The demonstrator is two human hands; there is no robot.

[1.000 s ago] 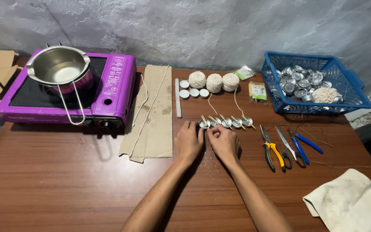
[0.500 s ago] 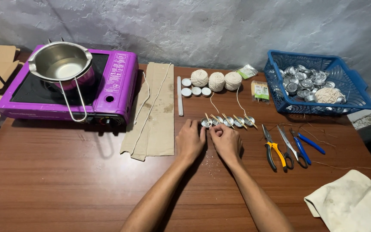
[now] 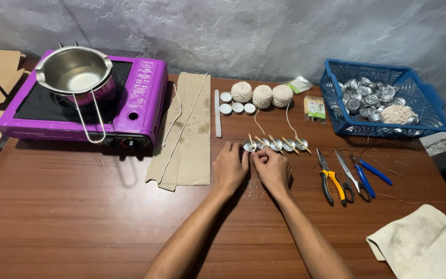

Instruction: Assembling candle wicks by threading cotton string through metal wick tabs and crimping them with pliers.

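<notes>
Both my hands rest on the brown wooden table (image 3: 78, 217), side by side. My left hand (image 3: 229, 168) has its fingers curled, with the fingertips against the leftmost small metal cup (image 3: 248, 146). My right hand (image 3: 273, 169) is curled too, its thumb and fingers pinched at the same cup's near edge. That cup starts a row of several small metal cups (image 3: 282, 144), each with a thin wooden stick laid across it. Strings run from the row up to three balls of white twine (image 3: 262, 95). What sits between my fingertips is hidden.
A purple portable stove (image 3: 130, 111) carrying a steel pot (image 3: 75, 75) stands at the far left. Beside it lie cardboard strips (image 3: 187, 134), a white stick (image 3: 217, 113) and white tealights (image 3: 237, 107). Right: a blue basket (image 3: 424, 111) of metal cups, pliers (image 3: 331, 182), scissors (image 3: 349, 178), a cloth (image 3: 422, 245).
My hands have stayed at the leftmost cup with only slight finger movement. The view has shifted a little, so everything sits slightly higher and further right in frame.
</notes>
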